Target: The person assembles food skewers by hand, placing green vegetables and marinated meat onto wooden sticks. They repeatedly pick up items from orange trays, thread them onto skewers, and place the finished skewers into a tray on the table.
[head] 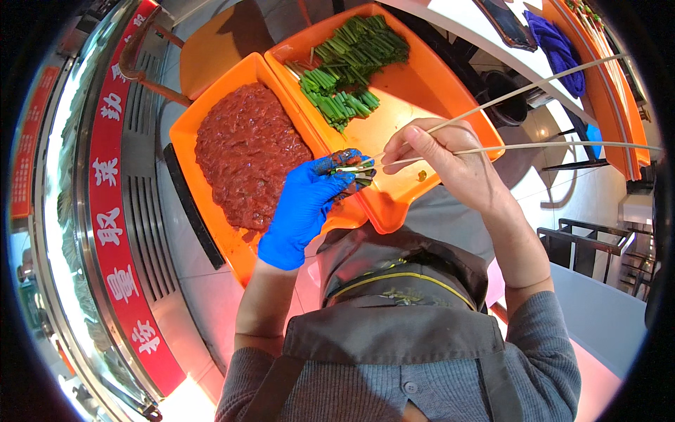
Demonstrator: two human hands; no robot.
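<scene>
My left hand (303,205) wears a blue glove with dark smears on its fingertips. It pinches a small bundle of cut green stems (364,171), partly hidden by the fingers. My bare right hand (448,158) grips two long thin bamboo skewers (532,90), which spread apart toward the right. Their near ends meet the bundle; how deep they go is not visible. Below the left hand, an orange plastic tub (184,126) holds red, wet-looking sliced meat (253,153). A second orange tub (459,95) beside it contains cut green stems (364,50) in piles at its far side.
A chair (221,53) stands beyond the tubs. At upper right, a white table (448,16) carries a purple cloth (559,53) and an orange container (617,116) with skewers. A lit display case with a red lettered strip (113,211) runs along the left. Dark stools (585,237) stand right.
</scene>
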